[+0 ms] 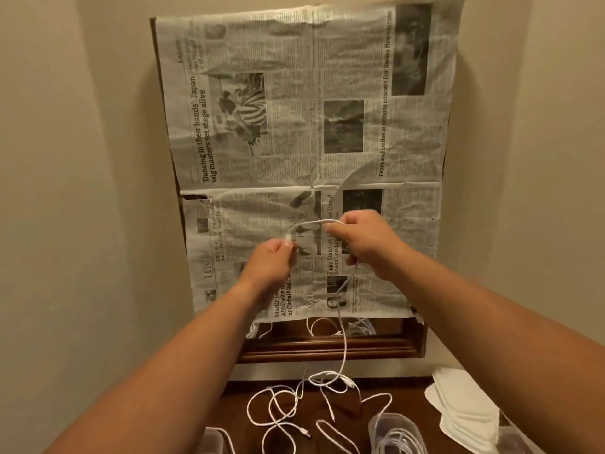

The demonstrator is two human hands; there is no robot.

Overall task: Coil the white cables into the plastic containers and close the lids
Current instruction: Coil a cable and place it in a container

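The left hand (270, 262) is raised in front of the chest with its fingers curled, pinching one plug end of a white cable (307, 223) between thumb and forefinger. The right hand (368, 244), just beside it and slightly higher, grips the same cable in curled fingers, so a short arc runs between the two hands. The rest drops from the right hand to the dark wooden tabletop (402, 388), where it joins a tangle of loose cables (278, 417) near the middle. Behind the hands a newspaper (294, 93) is stuck sideways over a wooden frame (327, 350) on the wall. Its headlines read "Dancing in their hands: Japan wig masters set stage alive" and "Tears and smiles at tribute concert for Swiss fire" (the last word is too blurred to read), with "Ziggy Stardust" and "David Bowie" lower down. A clear container (376, 427) holding a coiled cable sits toward the tabletop's near right, cut off by the bottom of the view, and a second container (212, 437) shows at the near left. A stack of white lids (465, 404) lies along the right edge. Bare wood shows between the tangle and the lids.
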